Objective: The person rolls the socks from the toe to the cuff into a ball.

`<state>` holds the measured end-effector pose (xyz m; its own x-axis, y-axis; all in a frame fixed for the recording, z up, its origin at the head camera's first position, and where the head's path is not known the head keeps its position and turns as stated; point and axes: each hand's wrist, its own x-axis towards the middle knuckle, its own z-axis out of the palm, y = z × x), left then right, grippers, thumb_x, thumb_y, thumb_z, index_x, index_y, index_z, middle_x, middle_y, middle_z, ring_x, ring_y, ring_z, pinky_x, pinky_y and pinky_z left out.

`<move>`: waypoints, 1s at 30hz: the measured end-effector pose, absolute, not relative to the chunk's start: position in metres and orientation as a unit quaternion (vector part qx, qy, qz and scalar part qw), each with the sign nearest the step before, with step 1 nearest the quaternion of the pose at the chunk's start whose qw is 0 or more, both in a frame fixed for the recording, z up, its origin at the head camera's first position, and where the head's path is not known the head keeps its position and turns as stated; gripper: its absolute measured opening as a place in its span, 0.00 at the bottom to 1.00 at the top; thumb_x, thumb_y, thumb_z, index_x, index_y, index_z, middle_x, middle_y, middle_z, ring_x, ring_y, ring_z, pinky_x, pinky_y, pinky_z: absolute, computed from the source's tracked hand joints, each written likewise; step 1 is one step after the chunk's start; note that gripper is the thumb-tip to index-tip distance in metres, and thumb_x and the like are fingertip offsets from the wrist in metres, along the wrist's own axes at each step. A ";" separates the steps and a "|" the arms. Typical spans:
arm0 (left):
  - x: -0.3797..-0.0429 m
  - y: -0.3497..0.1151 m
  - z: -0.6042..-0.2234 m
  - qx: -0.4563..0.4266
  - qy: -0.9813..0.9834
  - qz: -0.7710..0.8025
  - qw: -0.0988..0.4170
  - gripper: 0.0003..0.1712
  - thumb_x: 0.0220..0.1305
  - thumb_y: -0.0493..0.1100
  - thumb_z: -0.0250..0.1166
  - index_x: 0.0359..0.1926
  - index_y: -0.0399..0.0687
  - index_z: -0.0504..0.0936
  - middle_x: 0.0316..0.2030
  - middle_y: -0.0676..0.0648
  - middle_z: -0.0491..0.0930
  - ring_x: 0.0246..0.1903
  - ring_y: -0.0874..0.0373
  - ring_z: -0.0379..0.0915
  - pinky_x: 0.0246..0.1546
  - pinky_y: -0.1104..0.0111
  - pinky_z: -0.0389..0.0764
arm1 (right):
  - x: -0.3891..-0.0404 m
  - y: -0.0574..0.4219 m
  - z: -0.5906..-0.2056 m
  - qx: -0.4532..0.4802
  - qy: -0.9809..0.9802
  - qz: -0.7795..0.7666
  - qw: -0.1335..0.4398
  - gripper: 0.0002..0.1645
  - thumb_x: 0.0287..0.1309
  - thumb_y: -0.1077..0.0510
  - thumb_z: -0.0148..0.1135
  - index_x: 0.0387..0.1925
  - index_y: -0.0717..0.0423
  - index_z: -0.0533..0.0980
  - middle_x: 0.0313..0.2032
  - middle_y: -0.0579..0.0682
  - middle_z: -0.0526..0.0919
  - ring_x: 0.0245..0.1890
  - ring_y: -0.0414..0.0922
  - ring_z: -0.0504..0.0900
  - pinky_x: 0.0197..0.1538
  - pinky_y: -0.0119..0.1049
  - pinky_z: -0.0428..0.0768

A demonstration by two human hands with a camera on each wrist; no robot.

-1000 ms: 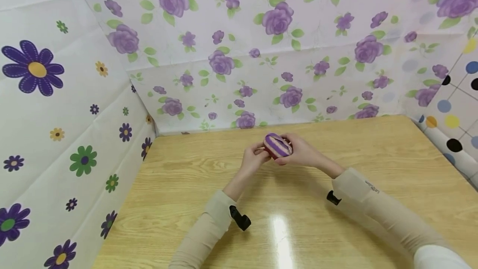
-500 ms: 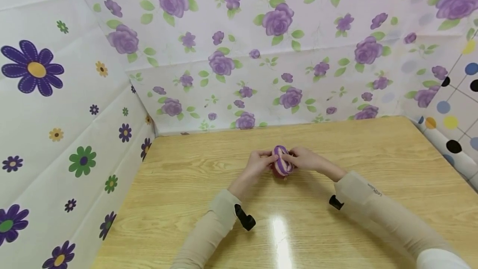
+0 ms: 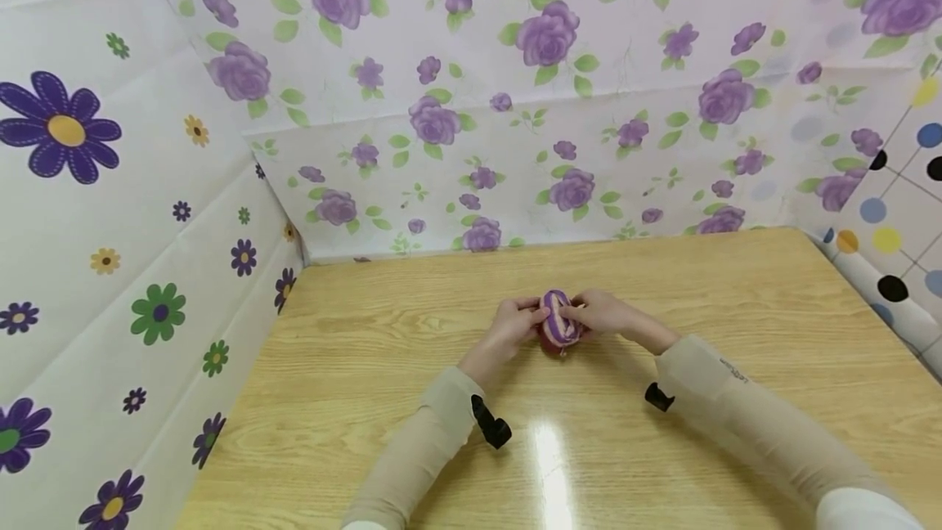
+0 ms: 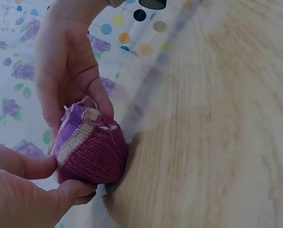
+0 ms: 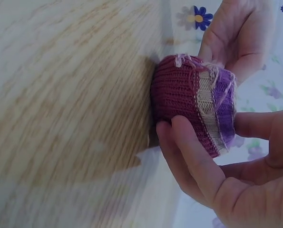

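A balled-up knit sock (image 3: 557, 342), maroon ribbed with beige and purple stripes, is held between both hands near the middle of the table. Loose threads hang from one end of the sock (image 5: 177, 90) in the right wrist view. From the left, my left hand (image 3: 509, 324) pinches it between thumb and fingers. My right hand (image 3: 607, 313) grips the opposite side, its thumb at the striped opening on top. In the left wrist view the sock (image 4: 96, 154) appears at or just above the tabletop; contact is unclear.
The wooden table (image 3: 368, 399) reaches back to a hanging cloth with purple roses (image 3: 434, 121). A flowered cloth (image 3: 66, 211) borders the left side, and a dotted cloth (image 3: 912, 268) the right. Black camera mounts (image 3: 491, 424) sit at both wrists.
The sock has turned from lying slantwise to more upright and come slightly nearer. Both hands shifted their hold with it, the right thumb moving onto its top. Little has moved in the last half second.
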<state>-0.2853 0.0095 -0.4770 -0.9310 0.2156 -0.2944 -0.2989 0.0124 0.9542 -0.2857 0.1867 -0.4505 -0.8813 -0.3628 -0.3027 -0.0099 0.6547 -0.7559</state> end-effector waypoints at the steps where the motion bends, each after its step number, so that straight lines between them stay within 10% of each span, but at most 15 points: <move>1: -0.285 0.010 -0.478 -0.034 0.686 0.704 0.181 0.23 0.67 0.32 0.58 0.62 0.30 0.71 0.57 0.32 0.76 0.54 0.46 0.78 0.52 0.63 0.81 | -0.286 0.187 -0.452 -0.103 0.881 -0.405 0.221 0.32 0.70 0.51 0.51 0.59 0.78 0.67 0.43 0.64 0.81 0.29 0.42 0.81 0.36 0.38 0.84; 14: -0.285 0.007 -0.481 -0.049 0.680 0.711 0.173 0.24 0.64 0.32 0.61 0.61 0.29 0.72 0.56 0.31 0.76 0.54 0.45 0.78 0.53 0.62 0.80 | -0.289 0.183 -0.458 -0.083 0.873 -0.415 0.242 0.35 0.70 0.49 0.50 0.61 0.78 0.63 0.50 0.68 0.78 0.34 0.42 0.82 0.39 0.38 0.85; 22: -0.289 0.002 -0.476 -0.029 0.717 0.678 0.157 0.23 0.63 0.36 0.63 0.58 0.31 0.75 0.50 0.33 0.81 0.34 0.58 0.82 0.45 0.60 0.83 | -0.287 0.184 -0.455 -0.087 0.881 -0.413 0.214 0.37 0.71 0.47 0.49 0.66 0.74 0.58 0.58 0.72 0.71 0.51 0.56 0.79 0.45 0.43 0.83; 30: -0.291 -0.006 -0.472 -0.010 0.764 0.625 0.157 0.21 0.66 0.39 0.61 0.58 0.34 0.77 0.49 0.36 0.81 0.48 0.46 0.79 0.48 0.59 0.82 | -0.283 0.187 -0.455 -0.108 0.901 -0.381 0.176 0.36 0.71 0.46 0.48 0.66 0.71 0.60 0.58 0.71 0.72 0.57 0.61 0.75 0.52 0.47 0.80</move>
